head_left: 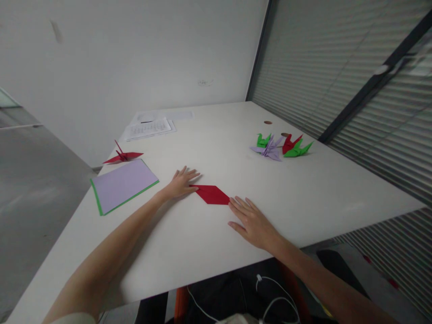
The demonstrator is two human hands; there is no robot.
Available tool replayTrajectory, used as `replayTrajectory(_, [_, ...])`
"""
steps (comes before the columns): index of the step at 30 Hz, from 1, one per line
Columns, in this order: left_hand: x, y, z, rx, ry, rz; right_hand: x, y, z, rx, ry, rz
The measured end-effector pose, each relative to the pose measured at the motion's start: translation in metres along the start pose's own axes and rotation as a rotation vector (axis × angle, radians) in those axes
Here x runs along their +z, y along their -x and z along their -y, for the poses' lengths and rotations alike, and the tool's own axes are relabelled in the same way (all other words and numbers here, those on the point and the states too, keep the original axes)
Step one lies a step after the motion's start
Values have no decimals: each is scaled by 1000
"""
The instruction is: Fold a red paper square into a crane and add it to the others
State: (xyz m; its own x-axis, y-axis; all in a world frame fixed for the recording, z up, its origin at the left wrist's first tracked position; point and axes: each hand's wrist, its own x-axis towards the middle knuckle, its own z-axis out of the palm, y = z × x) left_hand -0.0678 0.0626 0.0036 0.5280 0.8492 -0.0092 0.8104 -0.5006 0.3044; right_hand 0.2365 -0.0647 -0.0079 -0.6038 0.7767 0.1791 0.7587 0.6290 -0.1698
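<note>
A piece of folded red origami paper (212,195), shaped like a long diamond, lies flat on the white table (216,252). My left hand (181,183) rests at its left tip, with the thumb on the paper and the other fingers spread on the table. At the right tip, the fingertips of my right hand (248,220) touch the paper, fingers stretched out and thumb apart. Left of my left hand is a stack of lilac and green paper sheets (126,184). Just behind that stack sits a red paper crane (123,156).
Toward the right back stand several folded cranes: a lilac crane (269,149), a red crane (289,144) and green ones, including a green crane (299,149). Printed sheets (150,128) with a dark pen lie at the back left. Blinds (337,67) line the right side.
</note>
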Motion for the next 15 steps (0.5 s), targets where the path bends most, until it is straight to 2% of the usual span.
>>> replayTrajectory(3, [2, -4, 9, -47, 29, -7, 1, 1, 0, 7, 10, 7])
replayTrajectory(9, [-2, -3, 16, -8, 84, -22, 0, 1, 0, 4, 1, 0])
replayTrajectory(15, [1, -6, 27, 17, 13, -54, 1, 3, -1, 6, -15, -16])
